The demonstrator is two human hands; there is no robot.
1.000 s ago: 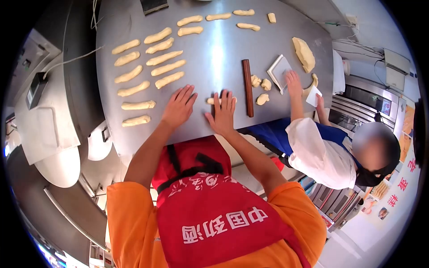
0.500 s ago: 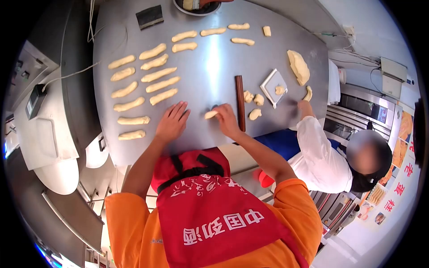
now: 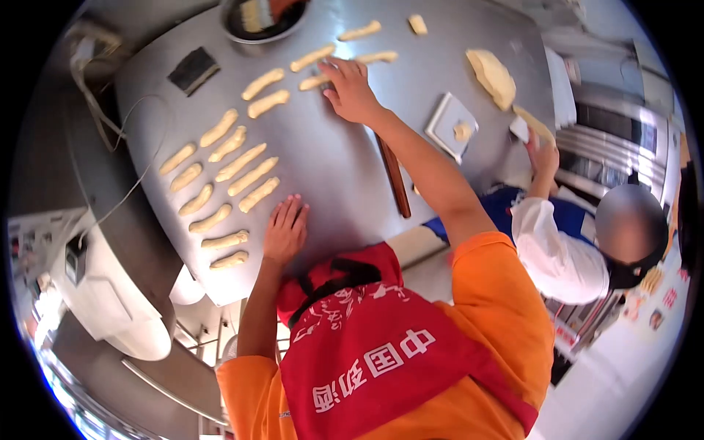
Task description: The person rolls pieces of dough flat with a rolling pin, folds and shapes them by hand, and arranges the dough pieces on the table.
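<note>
The left hand (image 3: 285, 231) lies open near the table's (image 3: 315, 154) near edge, palm down, apparently bracing the body for the far reach. Just left of it, 11 dough strips (image 3: 253, 176) lie in 2 slanting columns, separated by narrow gaps that probably stop them sticking; the left column runs close to the table's left edge. Right of the bare middle, a brown rod (image 3: 393, 176) lies partly under the right forearm. Farther off, the right hand (image 3: 350, 92) is bent over a strip (image 3: 315, 82); whether its fingers pinch it, I cannot tell. Strips on either side leave those fingers little room. To the right, a white square plate (image 3: 440, 125) bears 1 dough lump (image 3: 462, 131), and a co-worker's hand (image 3: 544, 155) is at the right edge. A bowl (image 3: 260, 38) sits at the far edge.
</note>
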